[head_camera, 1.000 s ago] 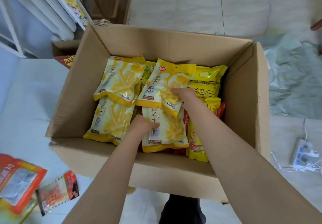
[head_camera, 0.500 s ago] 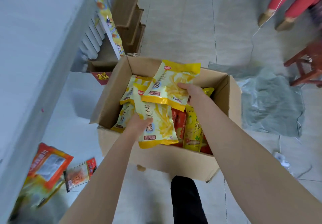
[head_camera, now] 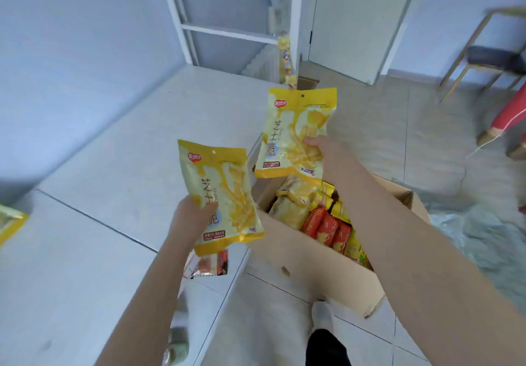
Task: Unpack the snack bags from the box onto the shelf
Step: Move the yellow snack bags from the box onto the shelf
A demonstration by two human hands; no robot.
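My left hand (head_camera: 191,217) grips a yellow snack bag (head_camera: 225,192) by its lower left edge, upright over the white shelf (head_camera: 119,166). Further right and higher, my right hand (head_camera: 320,149) holds a second, matching yellow snack bag (head_camera: 293,129) by its right side, above the shelf's edge. Below my right arm the open cardboard box (head_camera: 307,269) stands on the floor, with several yellow and red snack bags (head_camera: 321,223) inside it.
Another yellow bag (head_camera: 10,223) lies at the shelf's far left edge. A small red packet (head_camera: 210,266) lies under the shelf top. A white frame (head_camera: 227,32) rises behind the shelf. Grey plastic sheet (head_camera: 484,240) and a chair (head_camera: 489,58) are at right.
Both hands have lifted a yellow bag each out of the box and carried them up and left, over the shelf. My view has swung up from the box toward the shelf.
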